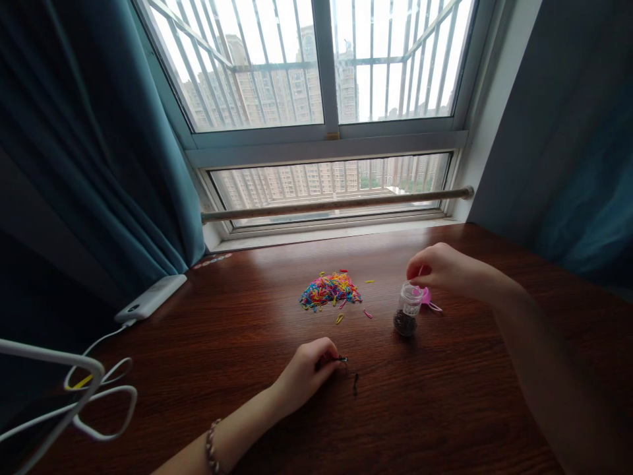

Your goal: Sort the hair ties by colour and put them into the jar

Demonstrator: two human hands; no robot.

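Observation:
Near the front of the wooden table [237,316], my left hand [314,366] pinches a small dark rubber band [342,359] at its fingertips. Another dark rubber band [355,382] lies just to the right of those fingers. My right hand [442,267] is at the mouth of a clear jar [410,298], its fingers pinched together over the rim; what they hold is too small to make out. The jar stands upright with dark rubber bands [405,323] in its lower part. Behind it, partly hidden, sits a pink lid [425,295] with a loop.
A heap of colourful rubber bands [330,290] lies mid-table, with several strays around it, such as a yellow band [339,318]. At the left are a white power bank [151,298] and a looping white cable [111,389]. A barred window [326,145] closes off the back.

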